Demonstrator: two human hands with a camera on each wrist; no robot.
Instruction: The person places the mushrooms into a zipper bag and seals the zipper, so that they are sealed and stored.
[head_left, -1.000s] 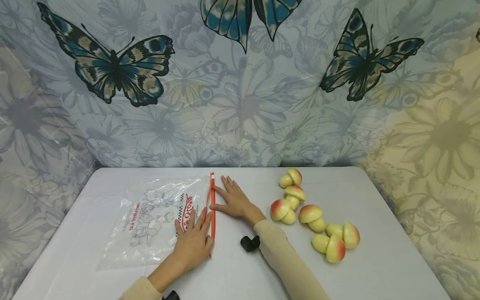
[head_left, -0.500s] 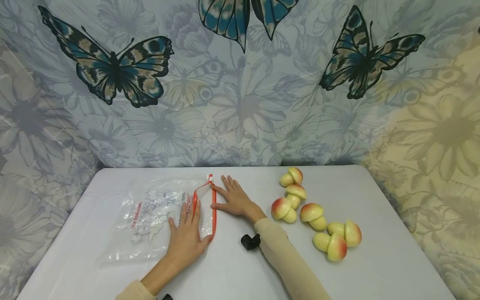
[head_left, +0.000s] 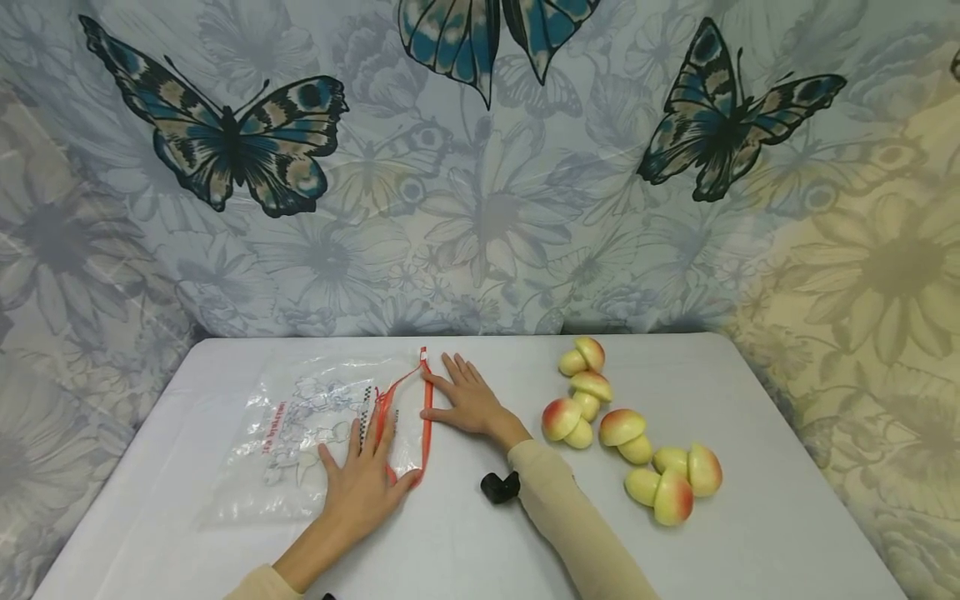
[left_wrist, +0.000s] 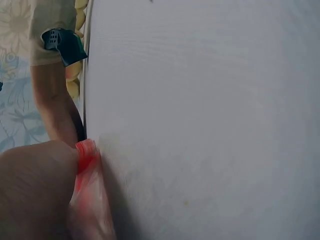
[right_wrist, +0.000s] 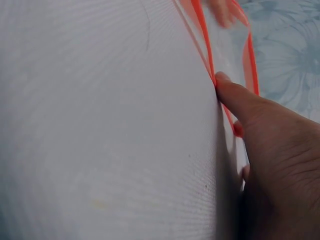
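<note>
A clear zip bag (head_left: 247, 467) with red and black print lies flat on the left half of the table. Its mouth, edged by a red zip strip (head_left: 427, 425), faces right and gapes, the upper edge drawn back to the left. My left hand (head_left: 358, 498) rests spread on the bag, fingers over the drawn-back edge and thumb near the mouth's near corner. With straight fingers my right hand (head_left: 468, 402) presses the lower red edge to the table. The right wrist view shows the right thumb (right_wrist: 242, 100) on that edge.
Several yellow-and-red toy mushrooms (head_left: 621, 427) lie in a loose group right of the right arm. A black wrist camera (head_left: 500, 487) sits by the right sleeve. Behind the white table (head_left: 750, 550) hangs a butterfly-patterned cloth (head_left: 495, 225).
My left hand has slid left and toward me, drawing the upper red edge away from the lower one, so the bag's mouth has opened. My right hand has stayed in place.
</note>
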